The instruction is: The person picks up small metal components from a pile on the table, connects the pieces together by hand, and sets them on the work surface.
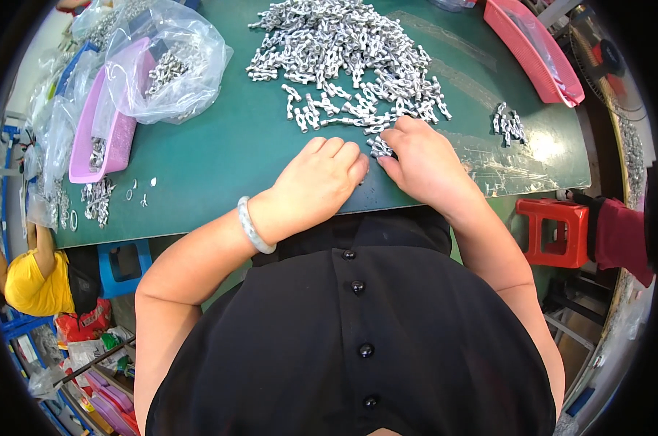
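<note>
While links (379,147) lie between right hand's (425,161) thumb and fingers | grip: can't tell | left hand (318,178): likewise

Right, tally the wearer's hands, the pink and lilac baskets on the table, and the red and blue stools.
Wearer's hands (left hand, right hand): 2
Pink basket: 1
Lilac basket: 1
Red stool: 1
Blue stool: 1
Total: 6
</note>
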Tool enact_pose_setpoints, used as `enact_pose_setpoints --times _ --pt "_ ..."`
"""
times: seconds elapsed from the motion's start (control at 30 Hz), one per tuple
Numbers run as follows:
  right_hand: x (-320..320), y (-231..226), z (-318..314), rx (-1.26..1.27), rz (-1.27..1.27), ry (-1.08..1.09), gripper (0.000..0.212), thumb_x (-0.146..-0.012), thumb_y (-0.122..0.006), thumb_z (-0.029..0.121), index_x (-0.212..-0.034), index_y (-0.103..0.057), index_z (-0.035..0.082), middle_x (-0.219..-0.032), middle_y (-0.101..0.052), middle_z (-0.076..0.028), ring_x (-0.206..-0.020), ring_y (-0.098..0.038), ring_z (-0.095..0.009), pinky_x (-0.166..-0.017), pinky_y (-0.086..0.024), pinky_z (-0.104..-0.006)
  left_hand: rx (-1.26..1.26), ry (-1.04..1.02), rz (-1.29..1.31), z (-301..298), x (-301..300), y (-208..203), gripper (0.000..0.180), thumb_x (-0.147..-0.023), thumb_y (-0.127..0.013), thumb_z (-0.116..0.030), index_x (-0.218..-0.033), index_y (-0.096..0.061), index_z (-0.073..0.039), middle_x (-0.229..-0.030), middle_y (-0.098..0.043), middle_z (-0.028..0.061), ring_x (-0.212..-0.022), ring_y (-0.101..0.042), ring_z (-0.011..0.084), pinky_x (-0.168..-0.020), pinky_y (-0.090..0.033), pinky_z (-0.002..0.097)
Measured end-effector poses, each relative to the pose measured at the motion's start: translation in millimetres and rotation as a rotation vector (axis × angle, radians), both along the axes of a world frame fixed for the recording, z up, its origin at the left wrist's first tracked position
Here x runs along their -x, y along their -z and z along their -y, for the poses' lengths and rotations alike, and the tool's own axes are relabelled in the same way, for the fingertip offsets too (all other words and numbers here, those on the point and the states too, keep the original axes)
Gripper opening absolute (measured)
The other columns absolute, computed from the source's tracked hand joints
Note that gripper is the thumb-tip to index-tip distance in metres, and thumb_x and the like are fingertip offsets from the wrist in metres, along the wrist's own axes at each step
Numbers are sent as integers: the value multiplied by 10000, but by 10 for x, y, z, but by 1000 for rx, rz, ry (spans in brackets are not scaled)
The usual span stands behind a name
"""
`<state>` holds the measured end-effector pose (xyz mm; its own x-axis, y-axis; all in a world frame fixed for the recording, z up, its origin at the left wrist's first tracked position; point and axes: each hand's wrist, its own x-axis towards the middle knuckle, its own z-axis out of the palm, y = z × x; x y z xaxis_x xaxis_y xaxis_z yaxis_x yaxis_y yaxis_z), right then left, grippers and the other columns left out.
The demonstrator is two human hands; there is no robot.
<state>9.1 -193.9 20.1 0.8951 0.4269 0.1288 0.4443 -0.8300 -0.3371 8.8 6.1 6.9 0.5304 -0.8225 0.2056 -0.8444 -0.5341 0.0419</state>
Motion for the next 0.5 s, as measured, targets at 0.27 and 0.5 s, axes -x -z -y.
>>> enact_pose_setpoints --times 0.27,0.5 --pt "-42 6 11 -105 -84 14 116 -772 -640 106 -853 -634 22 -791 -562 -113 -787 -571 -311 -708 -457 -394 11 0 -23 -174 -50 -34 239 -787 -505 -98 -1013 -565 -44 -953 -524 65 -930 -513 215 -825 -400 327" --pt "-66 84 32 -212 -20 50 120 -789 -627 143 -760 -654 30 -758 -575 -113 -806 -583 -300 -715 -474 -402 16 -2 -69 -216 -56 -45 305 -778 -506 -87 -1074 -573 -52 -1005 -543 66 -996 -518 221 -882 -392 336"
